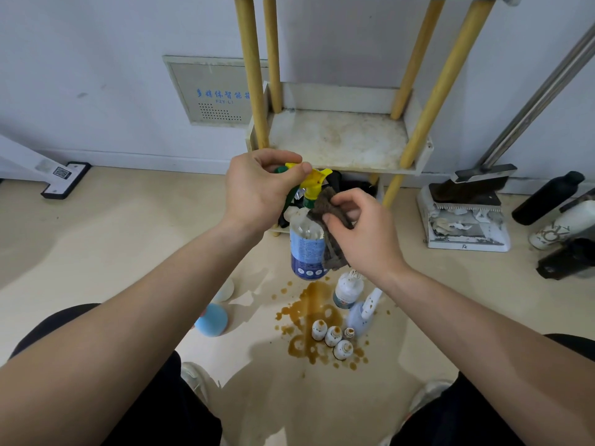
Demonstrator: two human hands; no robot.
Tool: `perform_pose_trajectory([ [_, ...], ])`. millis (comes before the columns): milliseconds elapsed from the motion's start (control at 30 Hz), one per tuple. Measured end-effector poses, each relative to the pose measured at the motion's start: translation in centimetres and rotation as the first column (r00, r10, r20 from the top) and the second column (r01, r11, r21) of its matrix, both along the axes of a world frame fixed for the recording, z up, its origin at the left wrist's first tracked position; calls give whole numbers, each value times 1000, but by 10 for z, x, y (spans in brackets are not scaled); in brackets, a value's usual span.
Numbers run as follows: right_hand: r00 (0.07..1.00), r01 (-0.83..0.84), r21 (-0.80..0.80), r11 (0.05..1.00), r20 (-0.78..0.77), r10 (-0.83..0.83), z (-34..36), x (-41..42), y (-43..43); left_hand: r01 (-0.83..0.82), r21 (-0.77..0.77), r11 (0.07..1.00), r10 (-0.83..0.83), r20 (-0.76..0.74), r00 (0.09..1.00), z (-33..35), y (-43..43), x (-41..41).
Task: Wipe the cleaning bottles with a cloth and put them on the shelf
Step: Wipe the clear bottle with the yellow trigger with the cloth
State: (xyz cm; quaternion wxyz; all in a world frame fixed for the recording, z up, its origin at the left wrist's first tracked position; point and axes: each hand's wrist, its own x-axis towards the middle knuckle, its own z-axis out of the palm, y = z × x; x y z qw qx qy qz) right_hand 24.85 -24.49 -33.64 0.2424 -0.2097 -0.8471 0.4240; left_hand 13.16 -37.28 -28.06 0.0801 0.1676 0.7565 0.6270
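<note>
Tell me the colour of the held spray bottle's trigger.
Yellow: the trigger shows clearly in the head view.

Floor (112, 252): brown spill (310, 302), 4 small bottles (333, 336)

I see a glossy clear plastic spray bottle (306, 249), a rough, matt brown cloth (331, 226), smooth yellow posts, possibly painted wood, on the shelf (338, 140), its white board stained and dull.

Brown spill (310, 320) on the floor (128, 236), dustpan (467, 226) right, grey wall panel (209, 91) left.
</note>
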Motion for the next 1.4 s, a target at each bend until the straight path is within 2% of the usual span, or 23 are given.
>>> perform_pose_trajectory([
  [67, 999, 49, -70, 996, -14, -51, 2, -2, 3, 1, 29, 1000, -1, 7, 1000, 2, 2, 4],
  [133, 999, 35, -73, 997, -9, -36, 4, -4, 5, 9, 42, 999, -9, 10, 1000, 4, 3, 8],
  [300, 995, -100, -145, 984, 15, 103, 0, -5, 3, 2, 58, 998, -4, 27, 1000, 4, 4, 11],
  [467, 960, -258, -249, 933, 46, 278, -1, -8, 13, 29, 72, 997, -31, 27, 999, 5, 1, 11],
  [633, 935, -316, -313, 896, 59, 351, 6, -9, 17, 42, 82, 996, -43, 16, 999, 4, -1, 13],
  [800, 921, -345, -254, 904, 94, 378, 6, -9, 15, 4, 105, 994, -7, 20, 1000, 3, 1, 17],
  [967, 946, -288, -172, 942, 101, 308, 1, -10, 11, 0, 119, 993, -3, 26, 1000, -1, 4, 22],
  [1067, 960, -251, -161, 955, 86, 267, -2, -11, 11, -5, 119, 993, 0, 34, 999, -6, 7, 24],
  [1400, 948, -277, -132, 952, 128, 293, 0, -15, 13, 45, 162, 986, -55, 56, 997, -4, 5, 24],
])
